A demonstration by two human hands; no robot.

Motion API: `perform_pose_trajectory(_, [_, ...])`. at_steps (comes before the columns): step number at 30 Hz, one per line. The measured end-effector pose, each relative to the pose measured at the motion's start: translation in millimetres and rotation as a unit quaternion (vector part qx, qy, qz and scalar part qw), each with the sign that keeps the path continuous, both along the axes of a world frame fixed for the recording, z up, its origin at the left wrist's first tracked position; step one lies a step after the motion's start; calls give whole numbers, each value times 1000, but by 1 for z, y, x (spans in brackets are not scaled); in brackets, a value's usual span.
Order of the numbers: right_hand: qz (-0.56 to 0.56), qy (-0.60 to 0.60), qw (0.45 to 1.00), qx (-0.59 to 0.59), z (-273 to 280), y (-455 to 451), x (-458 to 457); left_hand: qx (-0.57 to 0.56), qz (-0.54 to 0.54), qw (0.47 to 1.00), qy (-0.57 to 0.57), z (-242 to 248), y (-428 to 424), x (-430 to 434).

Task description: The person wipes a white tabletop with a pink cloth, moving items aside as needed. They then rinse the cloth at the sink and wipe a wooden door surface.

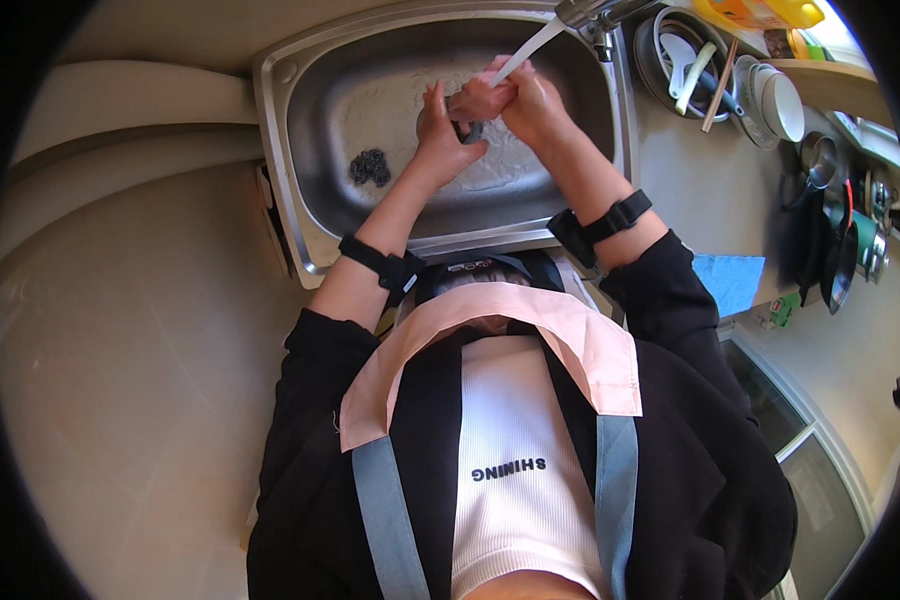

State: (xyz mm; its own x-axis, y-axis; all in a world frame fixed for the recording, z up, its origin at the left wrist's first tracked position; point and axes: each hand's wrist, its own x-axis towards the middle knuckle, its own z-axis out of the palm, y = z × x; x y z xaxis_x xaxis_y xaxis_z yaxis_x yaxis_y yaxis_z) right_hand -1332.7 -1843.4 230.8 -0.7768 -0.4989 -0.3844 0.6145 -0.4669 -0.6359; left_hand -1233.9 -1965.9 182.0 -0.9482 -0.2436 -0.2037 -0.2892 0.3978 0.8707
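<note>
A stream of water runs from the metal tap onto my right hand. The wet fingers of that hand are bent and point left; the water and blur hide whether anything is in them. Below and left of them, my left hand curls around a small round grey thing with a dark opening, its kind unclear and partly covered by both hands. Both hands are over the stainless steel sink. A dark steel-wool scourer lies on the sink bottom, left of my left forearm.
Right of the sink stand a metal pot with spoons and chopsticks, and stacked white bowls. Pans hang or stand farther right. A blue cloth lies at the counter's edge beside my right elbow. A yellow bottle is at the top.
</note>
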Motion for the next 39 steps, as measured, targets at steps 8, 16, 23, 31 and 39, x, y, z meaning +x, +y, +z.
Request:
perform_pose_trajectory(8, [98,120,948,277,22,41,-15,8,35,997,-63,24,6,-26])
perform_pose_trajectory(16, [-35,298,630,716,41,64,-53,-155,-19,985,71,23,-9,-14])
perform_pose_trajectory(23, [11,338,553,761,32,80,-88,-178,-122,965,148,22,-44,2])
perform_pose_trajectory(31, [123,223,684,684,42,93,-99,-88,-106,979,150,99,-53,17])
perform_pose_trajectory(39, [210,520,757,334,63,-9,25,-115,-51,992,13,161,-53,25])
